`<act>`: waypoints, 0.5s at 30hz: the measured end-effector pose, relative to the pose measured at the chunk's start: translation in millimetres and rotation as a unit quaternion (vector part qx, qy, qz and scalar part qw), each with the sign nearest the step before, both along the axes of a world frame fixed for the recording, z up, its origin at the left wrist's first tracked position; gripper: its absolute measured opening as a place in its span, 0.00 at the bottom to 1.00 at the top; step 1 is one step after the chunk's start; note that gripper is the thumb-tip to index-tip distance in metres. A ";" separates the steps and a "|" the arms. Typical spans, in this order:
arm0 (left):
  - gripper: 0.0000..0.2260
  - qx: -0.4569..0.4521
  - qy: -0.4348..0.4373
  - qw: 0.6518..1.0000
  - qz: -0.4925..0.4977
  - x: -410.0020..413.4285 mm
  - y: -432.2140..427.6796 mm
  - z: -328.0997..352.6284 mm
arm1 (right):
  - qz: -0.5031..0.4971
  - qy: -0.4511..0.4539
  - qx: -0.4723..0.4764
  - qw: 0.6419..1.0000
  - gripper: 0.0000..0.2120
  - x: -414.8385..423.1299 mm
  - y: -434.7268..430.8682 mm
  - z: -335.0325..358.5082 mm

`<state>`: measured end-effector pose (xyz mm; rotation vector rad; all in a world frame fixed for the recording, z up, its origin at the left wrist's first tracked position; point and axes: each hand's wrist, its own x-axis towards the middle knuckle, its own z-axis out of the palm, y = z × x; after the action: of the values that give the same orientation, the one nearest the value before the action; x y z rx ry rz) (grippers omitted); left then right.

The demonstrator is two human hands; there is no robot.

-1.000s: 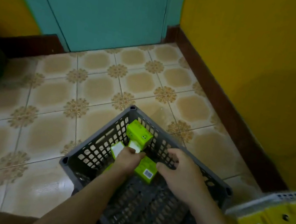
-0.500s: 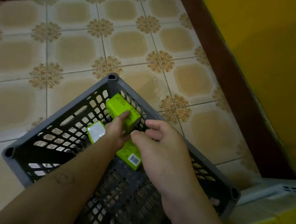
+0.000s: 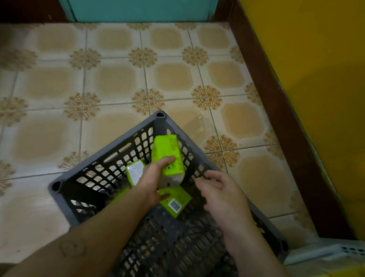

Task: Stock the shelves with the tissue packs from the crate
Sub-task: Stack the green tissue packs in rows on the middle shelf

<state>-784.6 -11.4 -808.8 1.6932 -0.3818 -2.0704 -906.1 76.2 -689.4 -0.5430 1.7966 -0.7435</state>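
Tiled floor (image 3: 49, 85) | crate (image 3: 159, 115): green tissue packs (image 3: 174, 202) | left hand (image 3: 153, 181) grips top pack (image 3: 167, 148)

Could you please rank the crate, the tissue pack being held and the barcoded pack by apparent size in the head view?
1. grey crate
2. held tissue pack and barcoded pack: unranked; the left hand partly hides the barcoded one.

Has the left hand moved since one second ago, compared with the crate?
Yes. The left hand has reached further toward the far corner of the crate and now grips the green pack near that corner.
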 end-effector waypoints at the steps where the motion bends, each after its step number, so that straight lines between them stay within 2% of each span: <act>1: 0.26 -0.025 0.004 1.000 -0.018 2.7 10.3 11.5 | -0.009 0.005 -0.003 1.000 0.18 -2.0 4.0 4.7; 3: 0.34 -0.100 -0.006 0.992 -0.078 9.4 32.8 42.9 | -0.032 0.017 -0.017 0.999 0.17 -4.3 15.4 18.6; 4: 0.40 -0.164 -0.039 0.976 -0.140 13.8 44.0 59.9 | -0.051 0.015 -0.028 0.998 0.18 -4.8 23.1 27.4; 5: 0.45 -0.242 -0.090 0.937 -0.234 18.2 54.5 78.3 | -0.075 -0.002 -0.036 0.996 0.23 -5.3 32.4 35.9; 6: 0.48 -0.327 -0.154 0.874 -0.324 22.7 65.6 98.4 | -0.099 -0.031 -0.042 0.994 0.28 -5.7 43.4 43.9; 7: 0.49 -0.408 -0.214 0.797 -0.392 27.9 77.4 118.3 | -0.112 -0.060 -0.044 0.991 0.30 -3.9 56.2 52.9; 8: 0.48 -0.473 -0.256 0.723 -0.433 33.1 90.6 138.2 | -0.106 -0.078 -0.054 0.990 0.29 -0.6 69.6 61.1; 9: 0.48 -0.523 -0.282 0.666 -0.451 38.4 102.8 156.9 | -0.086 -0.076 -0.066 0.991 0.26 4.2 81.9 68.1; 10: 0.48 -0.561 -0.294 0.623 -0.459 43.4 115.4 175.8 | -0.075 -0.072 -0.078 0.992 0.22 10.3 94.2 74.8; 11: 0.47 -0.590 -0.293 0.597 -0.458 48.6 128.0 192.7 | -0.079 -0.073 -0.088 0.990 0.19 15.7 105.7 80.6; 12: 0.47 -0.604 -0.278 0.598 -0.448 53.6 140.0 205.7 | -0.095 -0.082 -0.099 0.987 0.18 20.8 116.0 87.7; 13: 0.48 -0.604 -0.251 0.629 -0.419 58.5 151.9 218.1 | -0.117 -0.093 -0.113 0.982 0.16 24.3 126.0 95.7; 15: 0.46 -0.559 -0.197 0.739 -0.321 65.9 171.0 234.8 | -0.168 -0.124 -0.154 0.966 0.15 28.9 144.6 112.9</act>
<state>-718.7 159.6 -574.0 1.1860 -2.0828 -1.1658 -877.2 220.8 -576.5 -0.3280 1.5621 -1.2816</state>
